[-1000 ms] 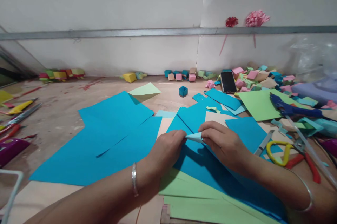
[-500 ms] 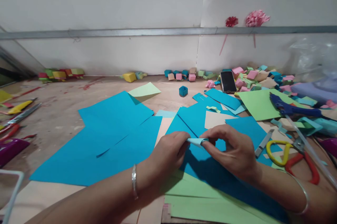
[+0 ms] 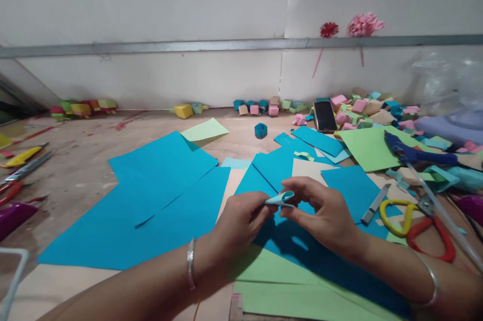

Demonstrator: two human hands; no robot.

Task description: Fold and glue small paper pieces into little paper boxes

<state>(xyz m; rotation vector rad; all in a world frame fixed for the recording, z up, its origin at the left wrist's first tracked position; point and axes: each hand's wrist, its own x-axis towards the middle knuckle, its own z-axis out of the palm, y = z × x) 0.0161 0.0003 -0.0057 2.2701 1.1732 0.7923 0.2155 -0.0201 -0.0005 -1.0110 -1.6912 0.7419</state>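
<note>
My left hand (image 3: 241, 220) pinches a pale blue paper strip (image 3: 279, 200) between thumb and fingers at the strip's left end. The strip is folded over, and its right end gapes in a loop. Around that loose end, my right hand (image 3: 326, 215) is open, thumb and fingers apart; whether a fingertip brushes the paper I cannot tell. Beneath both hands lie blue sheets (image 3: 298, 230) on top of green sheets (image 3: 279, 265). Farther back on the table stands a small dark blue paper ring (image 3: 260, 130).
To the right lie a cutter knife (image 3: 375, 204), scissors (image 3: 405, 218) with yellow and red handles, and a blue glue gun (image 3: 418, 155). A phone (image 3: 325, 116) rests by a heap of paper pieces (image 3: 377, 114). Large blue sheets (image 3: 151, 200) spread on the left.
My right thumb and fingers have parted from the strip's right end, which now opens into a loop. My left hand keeps its pinch. The view has shifted slightly.
</note>
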